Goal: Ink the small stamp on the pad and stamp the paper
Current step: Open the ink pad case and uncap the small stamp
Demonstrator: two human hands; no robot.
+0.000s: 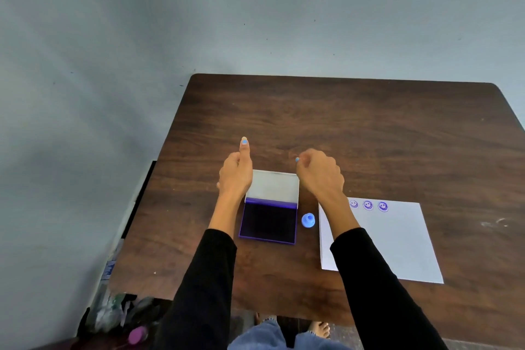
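Head view shows both hands raised over the dark bench (369, 128), neither holding anything: the left hand (235, 173) is loosely curled with its thumb stretched forward beside the pad's upright lid, and the right hand (319, 172) has its fingers (301, 160) bunched closed on nothing, just past the lid's other corner. The ink pad (268, 221) lies open between the forearms, its dark purple surface exposed and bare. The small blue stamp (308, 219) stands on the bench just right of the pad, untouched, with the paper (397, 236) beyond it (three smiley prints (368, 205) already run along its top edge). Judged from this, picking up the stamp comes next: pinch its knob from above, press it flat on the ink, then set it squarely on clear paper.
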